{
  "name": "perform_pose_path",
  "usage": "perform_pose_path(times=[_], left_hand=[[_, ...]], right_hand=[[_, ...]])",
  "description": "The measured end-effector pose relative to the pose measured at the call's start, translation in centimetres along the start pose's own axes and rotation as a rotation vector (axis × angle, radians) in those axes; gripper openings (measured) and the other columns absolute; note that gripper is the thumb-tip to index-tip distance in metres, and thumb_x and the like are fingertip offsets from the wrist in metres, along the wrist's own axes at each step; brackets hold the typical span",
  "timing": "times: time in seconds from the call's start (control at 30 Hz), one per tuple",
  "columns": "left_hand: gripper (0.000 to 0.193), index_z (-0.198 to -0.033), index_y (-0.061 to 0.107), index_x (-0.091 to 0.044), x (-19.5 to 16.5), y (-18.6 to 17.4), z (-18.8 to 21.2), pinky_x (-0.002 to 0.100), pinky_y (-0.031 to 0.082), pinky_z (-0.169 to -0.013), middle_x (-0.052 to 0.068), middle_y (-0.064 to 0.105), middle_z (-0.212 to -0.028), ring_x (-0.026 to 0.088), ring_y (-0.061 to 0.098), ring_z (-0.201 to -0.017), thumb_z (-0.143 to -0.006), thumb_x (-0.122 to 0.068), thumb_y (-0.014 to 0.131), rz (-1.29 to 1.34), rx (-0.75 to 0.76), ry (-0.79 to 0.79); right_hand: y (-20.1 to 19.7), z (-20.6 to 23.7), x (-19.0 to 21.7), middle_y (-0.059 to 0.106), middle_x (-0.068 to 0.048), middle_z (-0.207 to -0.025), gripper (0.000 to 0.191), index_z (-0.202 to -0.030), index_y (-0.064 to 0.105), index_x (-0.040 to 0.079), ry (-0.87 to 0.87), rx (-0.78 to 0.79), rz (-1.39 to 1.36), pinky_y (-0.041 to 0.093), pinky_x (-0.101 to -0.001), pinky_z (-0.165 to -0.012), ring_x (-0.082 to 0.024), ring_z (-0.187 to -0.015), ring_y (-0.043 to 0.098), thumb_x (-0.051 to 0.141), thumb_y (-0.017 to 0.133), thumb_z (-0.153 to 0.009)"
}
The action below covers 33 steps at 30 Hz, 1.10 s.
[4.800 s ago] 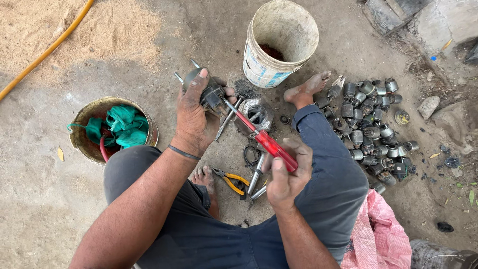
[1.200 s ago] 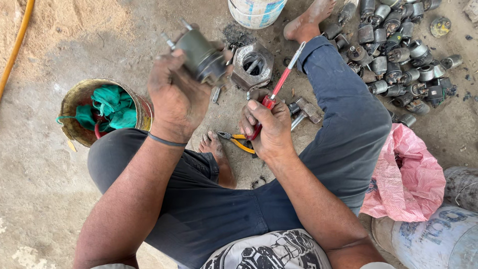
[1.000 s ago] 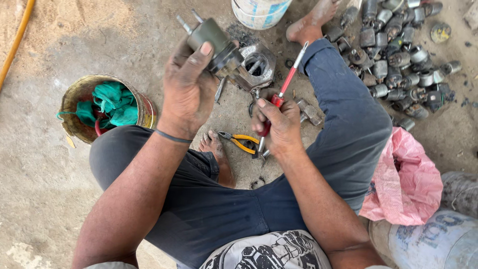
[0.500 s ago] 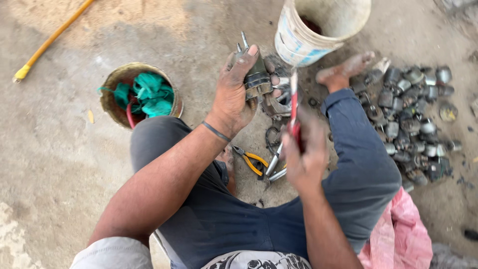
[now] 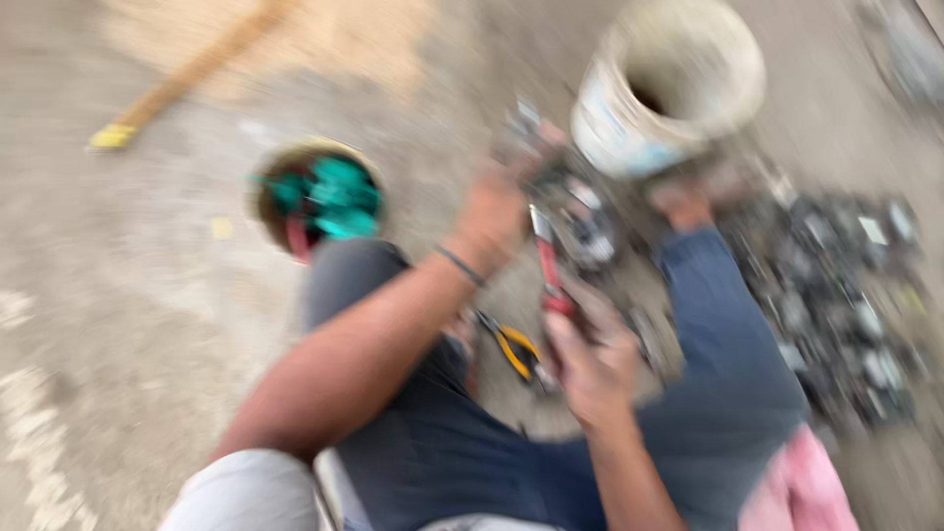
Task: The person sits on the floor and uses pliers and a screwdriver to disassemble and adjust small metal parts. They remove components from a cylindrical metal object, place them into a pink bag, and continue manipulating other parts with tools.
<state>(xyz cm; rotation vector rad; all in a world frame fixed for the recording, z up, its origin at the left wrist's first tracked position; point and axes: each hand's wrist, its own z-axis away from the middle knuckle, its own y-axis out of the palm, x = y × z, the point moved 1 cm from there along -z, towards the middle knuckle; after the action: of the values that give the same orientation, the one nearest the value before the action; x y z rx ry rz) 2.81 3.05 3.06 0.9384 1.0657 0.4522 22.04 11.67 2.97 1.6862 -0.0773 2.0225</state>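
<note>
Left of you: bare floor [image 5: 128, 324], open (frame blurred).
Ahead: white bucket [image 5: 669, 88] blocks your reach.
Right: heap of metal parts [image 5: 836, 295] crowds the ground.

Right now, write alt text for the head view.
A motion-blurred look down at a seated person whose left hand grips a dark metal part while the right hand holds a red-handled tool. A white plastic bucket, a round tin of green rags and yellow-handled pliers lie around.
</note>
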Motion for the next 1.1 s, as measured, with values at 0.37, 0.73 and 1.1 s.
perform_pose_path(times=[0.37,0.73,1.1], left_hand=[[0.059,-0.127,0.043,-0.005,1.3,1.6,-1.3,0.036,0.061,-0.046,0.011,0.065,-0.089,0.021,0.07,-0.062,-0.085,-0.02,0.082,-0.032,-0.03,0.0],[0.043,-0.12,0.048,-0.002,2.4,2.4,-1.9,0.035,0.057,-0.042,0.01,0.066,-0.082,0.021,0.068,-0.056,-0.09,-0.018,0.075,-0.294,-0.209,0.027],[0.044,-0.113,0.046,-0.006,-0.2,1.1,-0.8,0.037,0.061,-0.044,0.01,0.061,-0.083,0.023,0.069,-0.057,-0.091,-0.03,0.076,-0.081,-0.155,0.078]], right_hand=[[-1.2,-1.8,0.1,0.062,-0.015,-0.084,0.048,-0.142,0.06,0.003,-0.028,0.018,-0.021,0.04,-0.0251,-0.041,-0.013,-0.053,0.05,-0.004,0.061,-0.094],[-0.8,-2.3,0.6,0.074,-0.016,-0.1,0.044,-0.133,0.07,0.007,-0.485,-0.132,0.799,0.054,-0.031,-0.068,-0.021,-0.078,0.065,0.005,0.076,-0.09],[0.1,-1.5,1.4,0.069,-0.017,-0.097,0.035,-0.134,0.065,0.006,-0.132,0.22,-0.2,0.055,-0.0265,-0.059,-0.015,-0.068,0.067,0.005,0.068,-0.099]])
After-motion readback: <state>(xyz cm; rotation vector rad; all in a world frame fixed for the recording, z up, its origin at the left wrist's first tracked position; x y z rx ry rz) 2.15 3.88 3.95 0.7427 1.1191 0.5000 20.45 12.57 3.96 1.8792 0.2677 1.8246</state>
